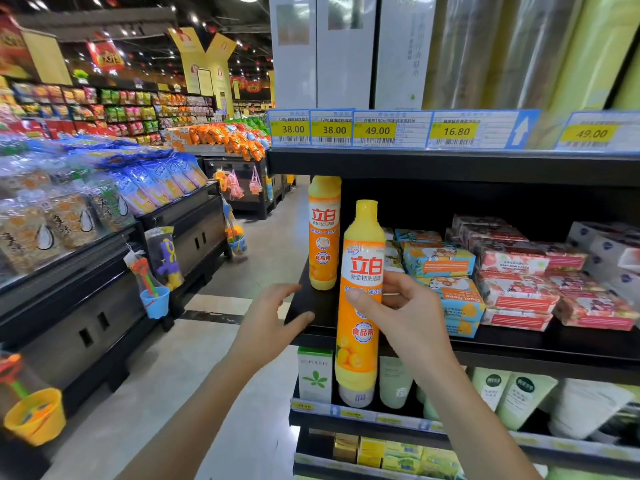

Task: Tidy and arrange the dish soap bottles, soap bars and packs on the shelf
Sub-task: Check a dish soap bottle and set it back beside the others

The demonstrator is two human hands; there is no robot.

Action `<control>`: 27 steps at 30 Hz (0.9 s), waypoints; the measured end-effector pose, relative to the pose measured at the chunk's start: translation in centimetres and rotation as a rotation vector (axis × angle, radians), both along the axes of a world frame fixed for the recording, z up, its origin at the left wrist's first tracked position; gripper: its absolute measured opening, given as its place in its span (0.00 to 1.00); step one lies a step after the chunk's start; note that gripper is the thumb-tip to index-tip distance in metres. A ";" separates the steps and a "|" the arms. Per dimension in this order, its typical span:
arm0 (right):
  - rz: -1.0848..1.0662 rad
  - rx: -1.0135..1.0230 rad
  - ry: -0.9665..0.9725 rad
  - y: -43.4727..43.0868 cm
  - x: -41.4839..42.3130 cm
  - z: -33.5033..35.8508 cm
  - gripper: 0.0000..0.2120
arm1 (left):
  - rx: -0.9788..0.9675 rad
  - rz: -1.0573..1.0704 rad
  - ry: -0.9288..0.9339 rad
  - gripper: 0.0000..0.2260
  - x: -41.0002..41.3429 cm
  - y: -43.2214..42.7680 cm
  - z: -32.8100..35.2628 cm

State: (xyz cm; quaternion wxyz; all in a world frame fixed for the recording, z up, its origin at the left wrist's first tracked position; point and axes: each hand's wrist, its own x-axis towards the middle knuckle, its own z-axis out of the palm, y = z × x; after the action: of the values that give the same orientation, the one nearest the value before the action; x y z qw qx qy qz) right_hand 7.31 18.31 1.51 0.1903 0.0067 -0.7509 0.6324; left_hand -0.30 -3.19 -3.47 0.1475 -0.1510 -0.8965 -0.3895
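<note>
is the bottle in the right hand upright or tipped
Upright: the dish soap bottle has its cap on top and label level; the right hand grips its middle.

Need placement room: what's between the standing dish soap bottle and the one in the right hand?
Head view: only a strip of bare black shelf shows between the standing bottle and the held bottle.

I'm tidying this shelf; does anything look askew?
Yes. The blue soap packs and red soap packs lie in uneven, skewed stacks. One dish soap bottle is off the shelf, held in the right hand.
</note>
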 end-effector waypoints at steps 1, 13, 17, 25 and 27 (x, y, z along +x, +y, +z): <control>0.004 0.002 0.010 -0.3 -0.3 0.3 0.20 | -0.021 -0.021 0.008 0.26 0.7 -0.5 -0.5; -0.032 0.081 0.074 -4.2 -5.1 1.7 0.20 | 0.114 -0.029 -0.016 0.29 1.8 -0.8 -3.5; -0.046 0.131 0.113 -5.0 -5.3 2.0 0.23 | 0.205 -0.028 -0.036 0.29 1.9 -0.7 -3.6; -0.021 0.181 0.115 -5.1 -5.8 1.7 0.31 | 0.247 -0.010 -0.070 0.29 1.9 -0.5 -3.9; 0.016 0.235 0.086 -4.7 -5.7 1.7 0.35 | 0.257 -0.011 -0.075 0.29 1.9 -0.5 -3.9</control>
State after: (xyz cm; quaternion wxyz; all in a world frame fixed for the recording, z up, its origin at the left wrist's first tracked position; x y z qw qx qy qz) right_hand 1.59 13.58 3.19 0.2152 0.0624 -0.8110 0.5405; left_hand 1.61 -3.64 -7.37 0.1299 -0.1210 -0.8433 -0.5072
